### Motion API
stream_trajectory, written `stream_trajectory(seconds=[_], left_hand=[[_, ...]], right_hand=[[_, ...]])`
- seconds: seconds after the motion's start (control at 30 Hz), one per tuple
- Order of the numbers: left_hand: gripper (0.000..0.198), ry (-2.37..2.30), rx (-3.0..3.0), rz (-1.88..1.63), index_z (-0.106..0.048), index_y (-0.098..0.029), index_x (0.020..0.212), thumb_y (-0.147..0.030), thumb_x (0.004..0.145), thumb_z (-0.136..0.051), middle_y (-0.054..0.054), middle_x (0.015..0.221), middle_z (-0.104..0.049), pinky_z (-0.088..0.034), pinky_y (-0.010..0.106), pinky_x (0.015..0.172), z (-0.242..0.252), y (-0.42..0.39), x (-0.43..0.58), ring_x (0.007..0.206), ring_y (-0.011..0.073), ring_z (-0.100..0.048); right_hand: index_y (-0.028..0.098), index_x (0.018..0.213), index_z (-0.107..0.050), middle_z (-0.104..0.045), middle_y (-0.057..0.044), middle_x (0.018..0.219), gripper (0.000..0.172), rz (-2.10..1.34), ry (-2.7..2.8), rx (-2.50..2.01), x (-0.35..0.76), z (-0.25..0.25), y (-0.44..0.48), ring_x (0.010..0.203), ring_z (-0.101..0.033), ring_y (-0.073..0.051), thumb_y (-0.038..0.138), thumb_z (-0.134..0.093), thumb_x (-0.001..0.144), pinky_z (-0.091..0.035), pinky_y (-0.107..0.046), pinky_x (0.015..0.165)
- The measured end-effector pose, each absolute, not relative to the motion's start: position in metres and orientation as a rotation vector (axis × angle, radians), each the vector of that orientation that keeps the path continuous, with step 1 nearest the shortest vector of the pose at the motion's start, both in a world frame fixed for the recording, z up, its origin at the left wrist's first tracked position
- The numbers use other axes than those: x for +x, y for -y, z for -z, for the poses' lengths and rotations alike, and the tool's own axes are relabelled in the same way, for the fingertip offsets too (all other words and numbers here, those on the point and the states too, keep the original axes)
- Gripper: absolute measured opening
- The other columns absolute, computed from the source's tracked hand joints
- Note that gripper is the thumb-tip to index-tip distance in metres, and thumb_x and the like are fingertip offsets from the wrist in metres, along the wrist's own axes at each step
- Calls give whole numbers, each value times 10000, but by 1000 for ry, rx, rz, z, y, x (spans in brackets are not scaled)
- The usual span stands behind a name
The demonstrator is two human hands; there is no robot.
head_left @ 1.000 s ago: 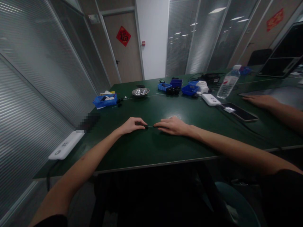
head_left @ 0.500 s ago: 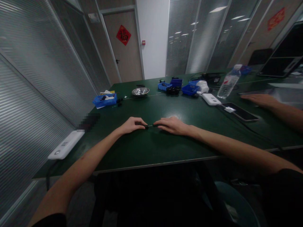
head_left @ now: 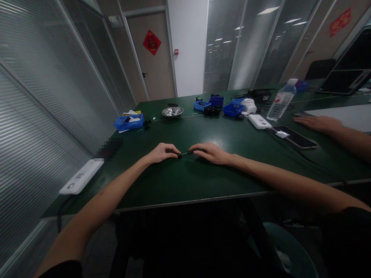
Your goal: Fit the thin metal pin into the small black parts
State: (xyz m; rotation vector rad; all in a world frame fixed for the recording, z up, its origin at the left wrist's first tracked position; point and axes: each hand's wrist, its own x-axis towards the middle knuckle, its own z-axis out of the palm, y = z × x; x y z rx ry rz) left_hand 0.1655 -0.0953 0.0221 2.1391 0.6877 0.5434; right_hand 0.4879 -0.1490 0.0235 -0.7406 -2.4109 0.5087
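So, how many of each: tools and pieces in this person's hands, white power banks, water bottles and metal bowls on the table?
Thin tool in the right hand: 1
Small black piece in the left hand: 1
White power banks: 2
Water bottle: 1
Metal bowl: 1
Total: 6

Looks like metal along the shaft (head_left: 184, 154) and, brightly polished, on the bowl (head_left: 172, 116); like clear plastic on the bottle (head_left: 281, 102), wood on the door (head_left: 159, 71); faintly glossy across the table (head_left: 185, 179).
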Motion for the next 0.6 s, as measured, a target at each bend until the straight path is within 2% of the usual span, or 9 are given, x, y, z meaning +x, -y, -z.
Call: stream_trajectory(seconds=[0.47, 0.6], left_hand=[[281, -688, 2187, -506, -810, -197, 1160, -367, 940, -772, 84, 1178, -776, -524, 372, 970, -20, 94, 169, 1063, 226, -703], [298, -680, 2213, -485, -792, -209, 1207, -369, 959, -751, 77, 1200, -768, -521, 357, 929, -22, 96, 169, 1046, 217, -697]], right_hand=[[235, 1398, -689, -735, -79, 1346, 395, -519, 2237, -821, 490, -19, 141, 1173, -708, -234, 425, -504, 1106, -534, -367, 1027], [213, 1364, -705, -766, -81, 1261, 393, -484, 2240, -861, 490, -21, 144, 974, -737, -207, 438, -518, 1101, -559, -342, 894]])
